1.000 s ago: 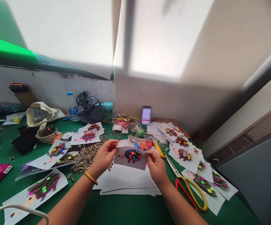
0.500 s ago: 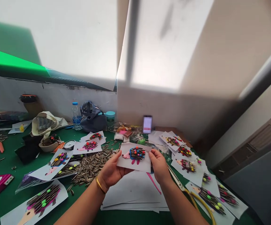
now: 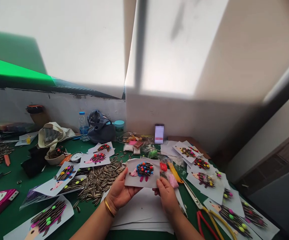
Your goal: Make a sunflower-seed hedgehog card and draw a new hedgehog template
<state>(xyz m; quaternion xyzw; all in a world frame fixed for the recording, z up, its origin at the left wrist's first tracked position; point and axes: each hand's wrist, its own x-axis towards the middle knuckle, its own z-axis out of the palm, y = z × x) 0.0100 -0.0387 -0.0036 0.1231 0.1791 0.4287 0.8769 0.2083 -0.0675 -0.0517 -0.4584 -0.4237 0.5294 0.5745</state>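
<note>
We find the left hand (image 3: 123, 194) half curled, palm up, gripping the card (image 3: 133, 182) by its near edge; the right hand (image 3: 168, 196) pinches the opposite lower corner. The card sits between both hands, its hedgehog (image 3: 145, 169) bearing dark spines and coloured dots; we judge it essentially finished. Similar cards (image 3: 215, 191) lie right of the right hand. Unused, we note striped seeds (image 3: 99, 181) beside the left hand and plain sheets (image 3: 139, 211) beneath both.

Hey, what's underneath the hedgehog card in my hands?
Stacked white sheets show below the hedgehog card. The card hides the stack's far part, so anything lying there can't be seen.
</note>
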